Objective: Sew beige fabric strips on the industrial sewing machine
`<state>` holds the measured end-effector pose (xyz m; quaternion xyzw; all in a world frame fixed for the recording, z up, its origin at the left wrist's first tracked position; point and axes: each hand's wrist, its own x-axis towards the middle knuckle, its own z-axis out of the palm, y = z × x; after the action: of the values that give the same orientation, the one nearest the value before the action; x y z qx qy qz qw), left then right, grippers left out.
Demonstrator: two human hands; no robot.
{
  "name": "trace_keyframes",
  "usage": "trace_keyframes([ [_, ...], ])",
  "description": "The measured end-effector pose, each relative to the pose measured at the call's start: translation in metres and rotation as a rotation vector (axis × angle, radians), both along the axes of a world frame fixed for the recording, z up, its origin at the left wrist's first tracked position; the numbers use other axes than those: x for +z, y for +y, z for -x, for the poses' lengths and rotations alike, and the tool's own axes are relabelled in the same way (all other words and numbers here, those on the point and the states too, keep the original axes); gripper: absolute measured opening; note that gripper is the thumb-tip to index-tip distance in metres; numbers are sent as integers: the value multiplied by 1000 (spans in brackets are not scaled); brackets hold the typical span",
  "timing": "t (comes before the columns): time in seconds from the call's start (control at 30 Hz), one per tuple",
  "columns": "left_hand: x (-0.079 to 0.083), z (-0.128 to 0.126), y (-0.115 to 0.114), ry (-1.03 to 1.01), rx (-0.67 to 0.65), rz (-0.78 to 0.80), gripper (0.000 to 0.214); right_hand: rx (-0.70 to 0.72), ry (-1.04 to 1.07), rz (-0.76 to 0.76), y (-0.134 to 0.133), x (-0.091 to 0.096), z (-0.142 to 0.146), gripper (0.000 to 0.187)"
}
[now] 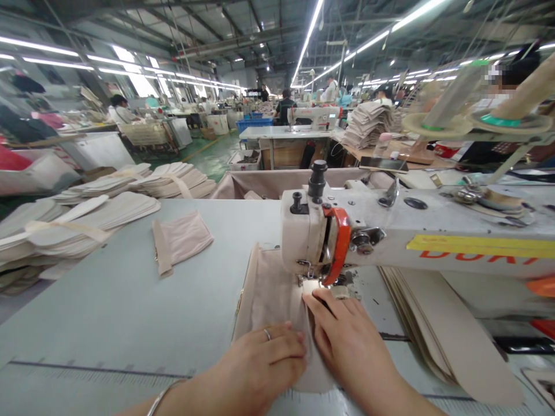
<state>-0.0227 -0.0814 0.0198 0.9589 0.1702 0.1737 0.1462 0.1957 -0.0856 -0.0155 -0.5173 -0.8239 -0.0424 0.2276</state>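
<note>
A beige fabric piece [277,283] with a zipper [240,301] along its left edge lies beneath the needle area of a white sewing machine [373,222]. My left hand [264,361], wearing a ring, rests on top of the fabric with its fingers laid across it. Close to the presser foot [306,279], my right hand [347,332] grips the fabric's right edge, index finger forward. A small pale tab [310,286] shows at its fingertips. The needle tip and my right thumb's underside are hidden.
A small zippered fabric piece [182,240] lies on the table [191,312] at left. Bundles of pale panels [99,214] are stacked beyond it. More beige panels [451,329] lie under the machine arm at right. Thread cones [459,95] stand behind; a fabric-lined bin [225,185] adjoins the far edge.
</note>
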Motion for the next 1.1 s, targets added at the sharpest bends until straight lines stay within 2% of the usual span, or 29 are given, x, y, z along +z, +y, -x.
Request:
trace_keyframes([
  [0.23,8,-5,15,90,24,6,31,19,5,23,0,0,-2,40],
  [0.47,3,-8,35,176,86,-35,29,23,22,43,-1,0,-2,41],
  [0.87,0,-16,66,101,172,-26,28,23,-15,64,1,0,-4,48],
  [1.1,-8,-19,80,47,260,-86,23,1,-25,59,3,0,-1,47],
])
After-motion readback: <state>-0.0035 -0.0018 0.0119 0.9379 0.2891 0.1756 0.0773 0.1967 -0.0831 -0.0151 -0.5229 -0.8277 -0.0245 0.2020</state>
